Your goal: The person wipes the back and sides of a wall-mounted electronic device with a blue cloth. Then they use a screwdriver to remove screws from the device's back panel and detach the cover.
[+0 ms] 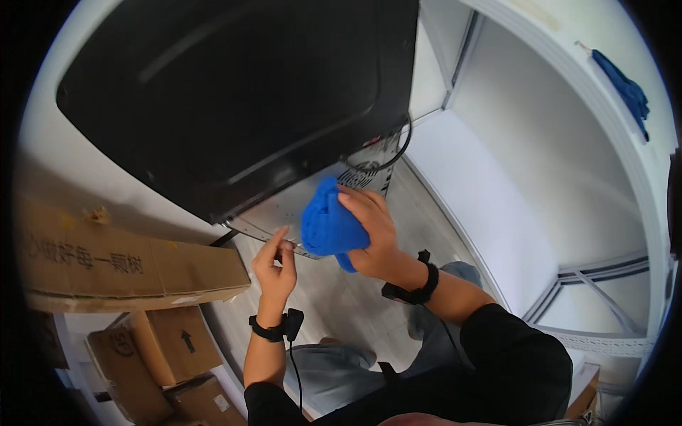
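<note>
A folded bright blue cloth (332, 224) is gripped in my right hand (373, 231), its fingers wrapped over the right side. It is in front of the silver metal lower part (273, 213) of a large appliance with a black panel (234, 92). My left hand (275, 268) is just left of the cloth, near the metal's lower edge. Its index finger is stretched out, the thumb stands apart, and nothing shows between them. The cloth hides part of the metal behind it.
A black cable (405, 145) loops from the appliance's right side. Cardboard boxes (181, 344) stack at lower left, with a long carton (192, 270) above them. A white shelf frame (490, 192) stands right, and a dark blue cloth (625, 92) hangs at upper right. Grey floor (433, 206) lies between.
</note>
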The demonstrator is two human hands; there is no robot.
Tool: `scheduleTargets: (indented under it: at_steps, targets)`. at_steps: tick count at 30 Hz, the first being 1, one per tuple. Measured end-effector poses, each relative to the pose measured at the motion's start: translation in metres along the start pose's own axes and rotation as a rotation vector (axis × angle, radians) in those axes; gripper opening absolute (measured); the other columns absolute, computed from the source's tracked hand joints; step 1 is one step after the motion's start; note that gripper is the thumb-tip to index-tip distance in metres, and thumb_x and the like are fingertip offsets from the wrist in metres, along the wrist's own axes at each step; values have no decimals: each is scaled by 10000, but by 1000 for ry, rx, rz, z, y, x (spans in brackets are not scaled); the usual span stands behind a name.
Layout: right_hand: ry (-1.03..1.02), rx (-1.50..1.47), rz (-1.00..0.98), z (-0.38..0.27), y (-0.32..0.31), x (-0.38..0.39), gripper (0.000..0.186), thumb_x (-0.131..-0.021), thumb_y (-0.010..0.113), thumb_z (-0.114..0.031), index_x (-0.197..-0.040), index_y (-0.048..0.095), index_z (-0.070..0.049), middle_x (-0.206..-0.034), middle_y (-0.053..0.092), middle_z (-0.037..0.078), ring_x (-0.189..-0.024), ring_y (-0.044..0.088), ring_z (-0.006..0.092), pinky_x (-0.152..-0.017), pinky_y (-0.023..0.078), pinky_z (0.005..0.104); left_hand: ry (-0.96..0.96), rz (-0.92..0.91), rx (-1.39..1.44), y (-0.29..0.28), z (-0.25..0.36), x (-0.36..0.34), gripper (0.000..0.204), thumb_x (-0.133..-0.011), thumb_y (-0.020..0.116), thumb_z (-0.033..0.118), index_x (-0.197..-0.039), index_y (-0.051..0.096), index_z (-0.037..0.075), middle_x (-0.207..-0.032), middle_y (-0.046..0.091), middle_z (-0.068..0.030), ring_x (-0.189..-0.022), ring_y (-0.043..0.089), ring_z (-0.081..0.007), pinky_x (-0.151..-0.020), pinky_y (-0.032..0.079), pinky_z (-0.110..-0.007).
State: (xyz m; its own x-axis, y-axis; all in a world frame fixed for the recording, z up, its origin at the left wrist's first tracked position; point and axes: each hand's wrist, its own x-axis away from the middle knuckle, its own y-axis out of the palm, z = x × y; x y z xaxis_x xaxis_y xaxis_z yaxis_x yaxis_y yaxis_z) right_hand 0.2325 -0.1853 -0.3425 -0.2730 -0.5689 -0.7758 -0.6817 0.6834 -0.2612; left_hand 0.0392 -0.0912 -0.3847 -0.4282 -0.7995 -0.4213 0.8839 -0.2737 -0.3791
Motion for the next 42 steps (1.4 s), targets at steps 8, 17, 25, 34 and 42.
scheduleTargets:
  at_steps: [8, 17, 25, 34, 42]
  targets:
    - [478, 105, 76, -86, -110, -86, 795, -649, 748, -46, -1371, 416, -63, -1306, 492, 177, -1161, 478, 409, -983, 394, 466, -235, -537, 552, 20, 162, -56, 723, -765, 718, 14, -1402, 377, 22, -1274, 535, -146, -1196, 523, -234, -961, 449, -350]
    - [907, 401, 132, -228, -251, -96, 870, -744, 774, -252, -1424, 283, -17, -1326, 383, 259, -1210, 395, 445, -1034, 335, 481, -277, -992, 764, 95, 359, -29, 825, -752, 763, 87, -1403, 260, 24, -1289, 457, -154, -1169, 506, -260, -959, 447, -386]
    - [867, 493, 473, -306, -386, -60, 594, -823, 706, -252, -1317, 479, -15, -1258, 530, 220, -1099, 509, 390, -961, 413, 442, -241, -1346, 783, 180, 463, -7, 778, -783, 658, 37, -1417, 207, 29, -1282, 458, -170, -1166, 497, -262, -955, 458, -397]
    - [989, 1051, 825, -329, -574, 27, 275, -761, 725, -83, -1011, 634, -14, -930, 619, 127, -856, 572, 296, -751, 467, 395, -594, -1500, 793, 315, 571, 12, 696, -775, 563, 44, -1386, 232, 24, -1235, 480, -218, -1057, 561, -324, -876, 520, -427]
    - [1200, 1228, 722, -296, -655, 53, 436, -699, 782, -228, -1030, 569, -42, -959, 577, 151, -937, 559, 337, -731, 487, 432, -699, -1348, 622, 390, 642, 37, 707, -797, 617, 89, -1386, 237, -2, -1237, 479, -225, -1061, 559, -314, -882, 522, -420]
